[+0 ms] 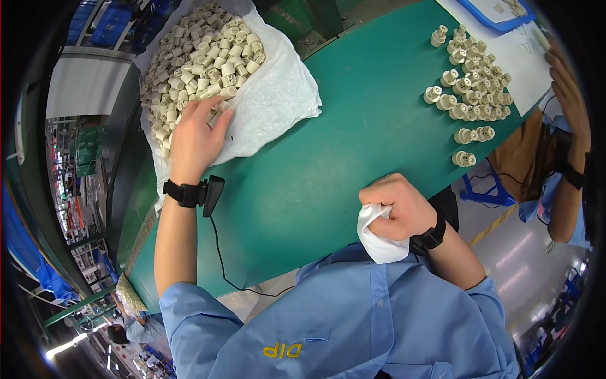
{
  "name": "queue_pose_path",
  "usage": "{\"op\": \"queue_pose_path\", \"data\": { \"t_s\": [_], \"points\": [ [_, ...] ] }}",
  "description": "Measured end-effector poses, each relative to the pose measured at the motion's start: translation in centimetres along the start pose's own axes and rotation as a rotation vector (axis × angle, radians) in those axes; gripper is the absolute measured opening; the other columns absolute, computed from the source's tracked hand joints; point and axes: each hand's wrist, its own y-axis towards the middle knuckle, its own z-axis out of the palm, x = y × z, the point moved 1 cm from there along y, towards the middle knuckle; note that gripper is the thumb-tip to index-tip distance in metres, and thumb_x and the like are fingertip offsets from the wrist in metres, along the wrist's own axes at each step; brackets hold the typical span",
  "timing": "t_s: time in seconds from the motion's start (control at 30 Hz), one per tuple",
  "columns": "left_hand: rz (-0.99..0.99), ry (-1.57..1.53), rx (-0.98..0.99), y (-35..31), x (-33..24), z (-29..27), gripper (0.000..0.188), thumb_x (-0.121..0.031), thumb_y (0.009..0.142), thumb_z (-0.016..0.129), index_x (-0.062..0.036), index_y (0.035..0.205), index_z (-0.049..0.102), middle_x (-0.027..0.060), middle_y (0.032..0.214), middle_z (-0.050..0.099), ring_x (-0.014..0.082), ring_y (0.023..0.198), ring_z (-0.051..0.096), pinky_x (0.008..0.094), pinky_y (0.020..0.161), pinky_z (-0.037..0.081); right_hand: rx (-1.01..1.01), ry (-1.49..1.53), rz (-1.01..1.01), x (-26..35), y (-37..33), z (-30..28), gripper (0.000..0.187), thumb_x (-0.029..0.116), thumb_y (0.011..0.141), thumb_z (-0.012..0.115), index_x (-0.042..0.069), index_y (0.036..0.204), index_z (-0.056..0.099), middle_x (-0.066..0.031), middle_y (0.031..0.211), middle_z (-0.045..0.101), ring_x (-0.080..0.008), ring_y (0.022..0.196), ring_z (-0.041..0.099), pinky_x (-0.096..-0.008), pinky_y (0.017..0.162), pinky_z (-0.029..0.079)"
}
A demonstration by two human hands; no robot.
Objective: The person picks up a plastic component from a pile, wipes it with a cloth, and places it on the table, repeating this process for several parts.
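At the far left, my left hand (197,136) reaches into a large heap of cream plastic caps (202,60). Its thumb and fingers close around one cream plastic cap (221,108) at the heap's near edge. The heap lies on a crumpled white plastic bag (287,82) spread over the green table (315,170). Over the table's near edge, my right hand (401,205) is a fist around a bunched white cloth (382,237). Whether that fist holds anything else is hidden.
Several cream stepped plastic parts (470,82) stand grouped at the far right of the table. Behind them are a white sheet (527,66) and a blue tray (495,19). Another person's hand (565,82) is at the right edge. A black cable (221,252) trails from my left wrist.
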Motion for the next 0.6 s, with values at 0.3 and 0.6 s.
{"op": "queue_pose_path", "data": {
  "t_s": [0.3,0.6],
  "points": [
    [-0.092,-0.124,-0.035,0.3,1.2,1.5,0.023,-0.015,0.083,0.076,-0.0084,0.103,0.068,0.0089,0.1,0.065,0.0184,0.065,0.064,0.0345,0.063,0.052,0.02,-0.01,0.012,-0.1,0.0,0.0,0.022,0.003,0.065,0.06,0.003,0.065,0.038,-0.0074,0.056,0.033,-0.0205,0.049,0.031,-0.0347,0.047,0.026],
    [-0.308,-0.16,-0.196,-0.2,4.2,-2.3,0.041,-0.021,0.075,0.085,-0.0061,0.11,0.07,0.0045,0.099,0.068,0.0091,0.065,0.06,0.0281,0.066,0.051,0.02,-0.043,-0.013,-0.6,-0.1,0.0,0.023,0.002,0.064,0.06,0.003,0.065,0.037,-0.0075,0.056,0.032,-0.0207,0.05,0.03,-0.035,0.047,0.024]
  ]
}}
